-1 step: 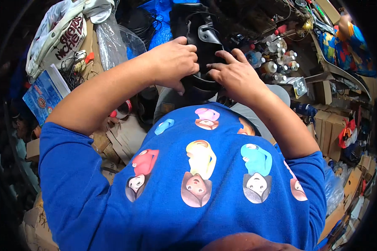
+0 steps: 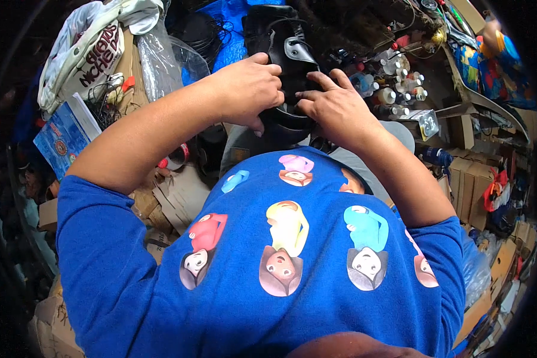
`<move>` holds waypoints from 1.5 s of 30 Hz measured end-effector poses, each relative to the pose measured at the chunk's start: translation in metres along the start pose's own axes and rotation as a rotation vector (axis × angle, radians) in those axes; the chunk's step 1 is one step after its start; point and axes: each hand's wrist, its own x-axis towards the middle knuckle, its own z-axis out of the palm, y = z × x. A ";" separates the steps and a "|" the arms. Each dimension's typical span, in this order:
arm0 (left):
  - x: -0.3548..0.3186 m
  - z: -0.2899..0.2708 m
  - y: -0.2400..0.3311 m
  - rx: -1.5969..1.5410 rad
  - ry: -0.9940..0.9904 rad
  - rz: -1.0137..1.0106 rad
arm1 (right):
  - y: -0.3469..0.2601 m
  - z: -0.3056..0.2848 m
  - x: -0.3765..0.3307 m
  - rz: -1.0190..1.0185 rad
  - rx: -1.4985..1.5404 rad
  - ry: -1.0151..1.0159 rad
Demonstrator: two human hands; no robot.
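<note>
A long black leather shoe (image 2: 299,50) lies lengthwise over my lap, with a shiny flap and a round metal eyelet near its far part. My left hand (image 2: 249,89) curls over its left edge, fingers bent inward and thumb lower down on the near side. On the opposite edge, my right hand (image 2: 335,110) grips with the thumb hidden and the fingertips reaching over the opening. The near end curves round between my two hands. Its inside is dark and hard to make out.
Several small bottles (image 2: 385,95) stand to the right. A white printed bag (image 2: 104,62), clear plastic (image 2: 156,65) and a blue book (image 2: 62,140) lie at the left. Cardboard boxes (image 2: 468,179) are stacked at the right. Another person's hand (image 2: 490,37) shows at the far right.
</note>
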 end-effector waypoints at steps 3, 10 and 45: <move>-0.005 0.002 0.000 -0.016 0.018 -0.021 | -0.003 -0.015 0.012 0.077 0.037 -0.250; -0.016 0.003 0.014 -0.163 -0.183 -0.385 | -0.006 -0.002 0.019 0.170 0.245 -0.319; -0.040 0.066 0.020 -1.301 0.110 -0.424 | 0.027 0.077 0.039 0.568 2.372 0.250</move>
